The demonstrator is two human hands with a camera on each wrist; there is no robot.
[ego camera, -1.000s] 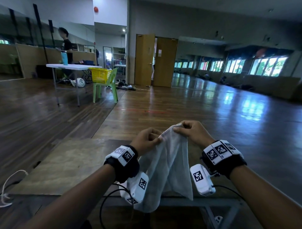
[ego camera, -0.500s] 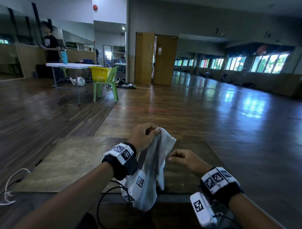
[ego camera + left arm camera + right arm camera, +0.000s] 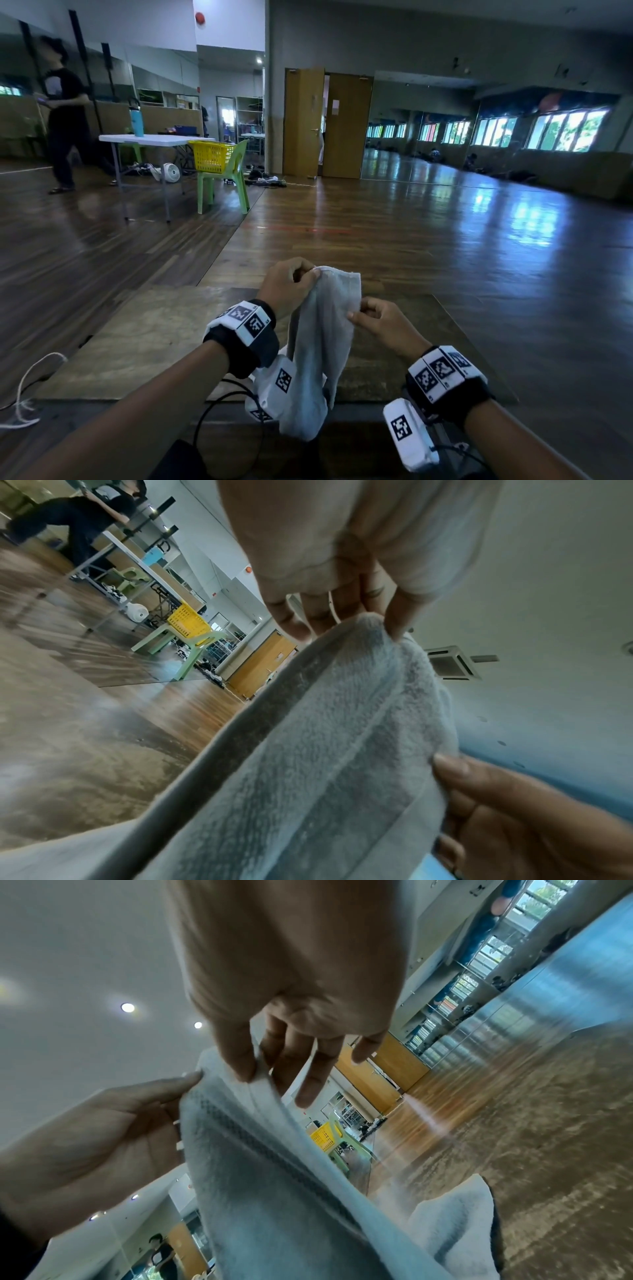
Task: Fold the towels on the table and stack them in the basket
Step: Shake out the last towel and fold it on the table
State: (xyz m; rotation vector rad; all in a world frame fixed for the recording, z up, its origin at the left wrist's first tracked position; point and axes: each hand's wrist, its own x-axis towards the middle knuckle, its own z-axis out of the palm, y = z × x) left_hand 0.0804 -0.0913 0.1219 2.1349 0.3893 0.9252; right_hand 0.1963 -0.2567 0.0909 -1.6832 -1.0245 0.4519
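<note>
A pale grey towel [image 3: 318, 359] hangs doubled lengthwise over the near edge of the worn brown table [image 3: 137, 342]. My left hand [image 3: 313, 274] pinches its top corner and holds it up; the left wrist view shows thumb and fingers of that left hand [image 3: 377, 626] closed on the towel [image 3: 325, 750]. A little lower, my right hand [image 3: 354, 313] pinches the towel's right edge. In the right wrist view the right hand [image 3: 253, 1072] nips a hem of the towel [image 3: 274, 1191] between thumb and finger. The towel's lower end droops below the table edge.
A yellow basket [image 3: 212, 157] sits on a green plastic chair [image 3: 226, 185] far off at the left, beside a white folding table [image 3: 154, 138]. A person [image 3: 63, 120] in black stands behind it. Cables hang from my wrist cameras; a white cord [image 3: 24, 394] lies at the left.
My right hand let go of the towel's top corner, dropped, and now pinches the right edge lower down. The towel went from spread to hanging doubled. The background person walked left.
</note>
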